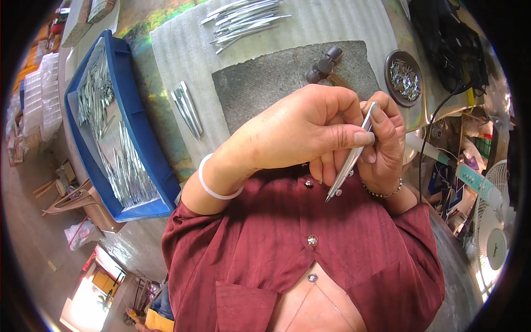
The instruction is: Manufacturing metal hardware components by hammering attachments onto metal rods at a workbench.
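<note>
Tweezers (349,157), the slim silver kind, are being held up close to the chest right now, above the near edge of the dark grey pad (265,83). Both hands are working on them: the left hand (293,135) is wrapping over the top with its fingers curled shut and the thumb pressing along the shaft, while the right hand (384,141) is pinching the upper end between its closed fingers. The pointed tip is aiming down toward the maroon shirt (310,254).

Looks to me like a checking or fitting step, one piece out of a big batch. I'd guess the next move calls for a steady pinch and a careful look at whether the tips are meeting.

Relative to that pad: a small dark-headed hammer (325,63) is lying on its far right corner, a loose few tweezers (187,109) are sitting just left of it, a bigger pile (243,21) is lying beyond it, a round dish of small metal bits (404,78) is sitting to its right, and a blue tray (146,149) full of more pieces is sitting well to its left on the surface.
</note>
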Tool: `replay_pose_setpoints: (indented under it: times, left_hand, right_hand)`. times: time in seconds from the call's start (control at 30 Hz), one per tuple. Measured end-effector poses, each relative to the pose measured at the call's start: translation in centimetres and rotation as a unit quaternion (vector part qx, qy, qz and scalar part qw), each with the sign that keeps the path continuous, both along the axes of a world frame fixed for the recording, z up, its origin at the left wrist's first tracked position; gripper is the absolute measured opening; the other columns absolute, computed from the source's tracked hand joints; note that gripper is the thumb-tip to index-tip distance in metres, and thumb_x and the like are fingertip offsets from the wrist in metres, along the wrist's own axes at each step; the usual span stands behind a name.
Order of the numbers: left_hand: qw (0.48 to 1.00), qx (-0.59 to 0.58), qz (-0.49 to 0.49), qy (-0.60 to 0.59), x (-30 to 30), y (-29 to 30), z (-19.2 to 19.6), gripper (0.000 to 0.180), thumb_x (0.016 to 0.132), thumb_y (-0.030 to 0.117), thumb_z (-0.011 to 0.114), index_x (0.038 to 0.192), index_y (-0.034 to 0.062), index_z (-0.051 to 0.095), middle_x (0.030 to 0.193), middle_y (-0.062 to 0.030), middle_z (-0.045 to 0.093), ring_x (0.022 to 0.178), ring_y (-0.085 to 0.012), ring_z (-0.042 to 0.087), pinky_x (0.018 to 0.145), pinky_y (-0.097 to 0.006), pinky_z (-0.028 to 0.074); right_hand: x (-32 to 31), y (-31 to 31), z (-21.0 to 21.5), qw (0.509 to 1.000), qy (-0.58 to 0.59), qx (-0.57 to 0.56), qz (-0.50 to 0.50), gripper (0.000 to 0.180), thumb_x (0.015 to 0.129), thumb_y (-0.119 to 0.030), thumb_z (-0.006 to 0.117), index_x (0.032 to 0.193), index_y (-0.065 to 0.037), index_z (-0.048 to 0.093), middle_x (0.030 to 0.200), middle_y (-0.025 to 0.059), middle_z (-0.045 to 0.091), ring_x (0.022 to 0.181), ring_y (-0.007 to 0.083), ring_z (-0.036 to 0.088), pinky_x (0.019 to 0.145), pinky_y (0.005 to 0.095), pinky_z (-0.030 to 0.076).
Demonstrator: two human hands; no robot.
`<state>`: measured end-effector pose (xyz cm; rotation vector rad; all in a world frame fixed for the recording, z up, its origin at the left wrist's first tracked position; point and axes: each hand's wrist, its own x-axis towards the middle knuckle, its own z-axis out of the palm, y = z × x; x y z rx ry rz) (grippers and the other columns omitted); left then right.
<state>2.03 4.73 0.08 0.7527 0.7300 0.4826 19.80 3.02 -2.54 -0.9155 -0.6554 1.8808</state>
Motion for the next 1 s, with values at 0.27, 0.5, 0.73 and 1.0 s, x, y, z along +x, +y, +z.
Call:
replay_pose_setpoints:
  times: [0.27,0.5,0.73,1.0]
  left_hand:
    - [0.999,0.026,-0.029,-0.028,-0.3,-0.3,-0.4,0.016,0.090,0.015,0.060,0.086,0.0009,0.054,0.061,-0.0050,0.060,0.048,-0.0111,0.060,0.041,-0.019,0.046]
    - [0.999,0.024,-0.034,-0.018,-0.3,-0.4,-0.3,0.016,0.091,0.015,0.059,0.086,0.0009,0.053,0.060,-0.0054,0.060,0.048,-0.0114,0.060,0.040,-0.019,0.046]
    - [0.999,0.029,-0.006,-0.018,0.3,-0.5,-0.8,0.020,0.093,0.019,0.056,0.084,0.0015,0.051,0.058,-0.0056,0.059,0.046,-0.0122,0.060,0.039,-0.019,0.046]
    - [1.000,0.018,0.017,-0.018,0.7,-0.6,-1.0,0.022,0.094,0.021,0.054,0.084,0.0013,0.051,0.057,-0.0053,0.059,0.047,-0.0119,0.060,0.039,-0.019,0.046]
  right_hand:
    - [-0.2,-1.0,-0.1,0.996,-0.018,0.088,-0.029,0.008,0.093,-0.013,0.054,0.090,-0.005,0.052,0.066,0.0006,0.052,0.043,0.0014,0.034,0.036,0.0183,0.026]
    - [0.0,-1.0,-0.5,0.995,-0.005,0.099,-0.011,0.008,0.093,-0.013,0.054,0.091,-0.005,0.053,0.066,-0.0001,0.051,0.043,0.0014,0.034,0.036,0.0181,0.025]
    - [0.2,-0.5,-0.8,0.999,0.009,0.032,-0.011,0.010,0.094,-0.015,0.053,0.090,-0.006,0.053,0.066,0.0010,0.053,0.043,0.0011,0.034,0.037,0.0166,0.026]
    - [0.4,-0.1,-1.2,0.999,0.033,0.001,-0.008,0.010,0.093,-0.014,0.054,0.089,-0.005,0.053,0.068,0.0044,0.059,0.040,0.0016,0.035,0.035,0.0163,0.027]
